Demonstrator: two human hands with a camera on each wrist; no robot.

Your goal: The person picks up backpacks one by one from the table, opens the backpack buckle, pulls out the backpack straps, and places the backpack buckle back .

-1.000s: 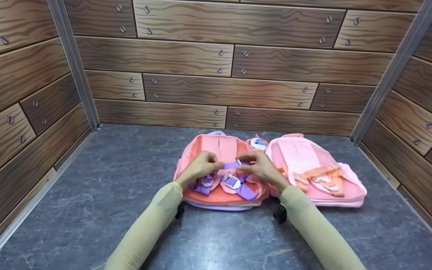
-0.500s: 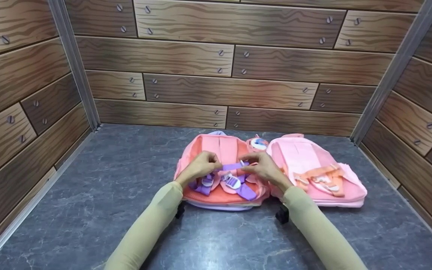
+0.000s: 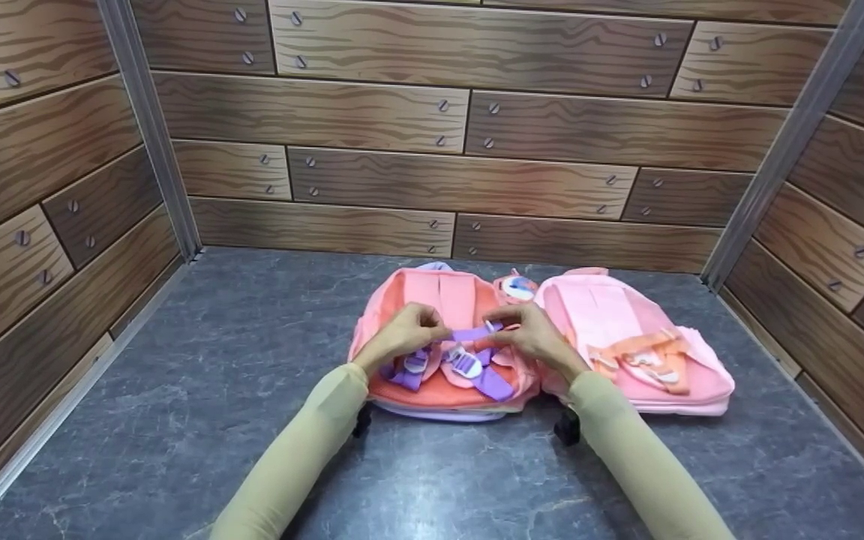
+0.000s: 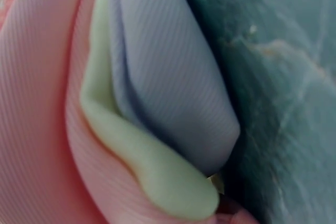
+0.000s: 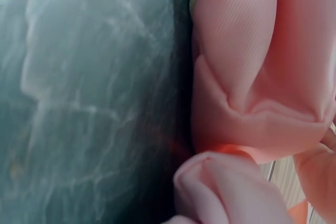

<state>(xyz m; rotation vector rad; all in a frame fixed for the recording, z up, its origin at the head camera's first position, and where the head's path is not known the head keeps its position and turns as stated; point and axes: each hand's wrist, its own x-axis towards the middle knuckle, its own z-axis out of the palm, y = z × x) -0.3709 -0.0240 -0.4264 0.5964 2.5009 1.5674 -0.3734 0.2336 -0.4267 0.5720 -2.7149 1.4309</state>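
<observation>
A coral-pink backpack (image 3: 439,289) lies with its shoulder straps facing up. Across it runs a purple webbing strap (image 3: 469,334) with a small white slider (image 3: 490,327) near its right end. My left hand (image 3: 408,330) pinches the strap's left part between thumb and fingers. At the slider end, my right hand (image 3: 531,334) holds the strap with thumb and fingertips. Below the hands are white buckles (image 3: 466,364) on the lower purple webbing. The left wrist view shows the bag's pink, green and lavender side; the right wrist view catches part of my right hand (image 5: 317,177) at the edge.
A light pink backpack (image 3: 589,307) with orange straps (image 3: 646,356) lies against the right side of the coral one. A round charm (image 3: 516,288) sits between their tops. Wood-patterned walls (image 3: 447,172) enclose the dark marbled tabletop (image 3: 267,337).
The right hand has shifted slightly to the right with the slider, and more purple strap shows between the hands. My left hand stays almost in place. Both bags lie still.
</observation>
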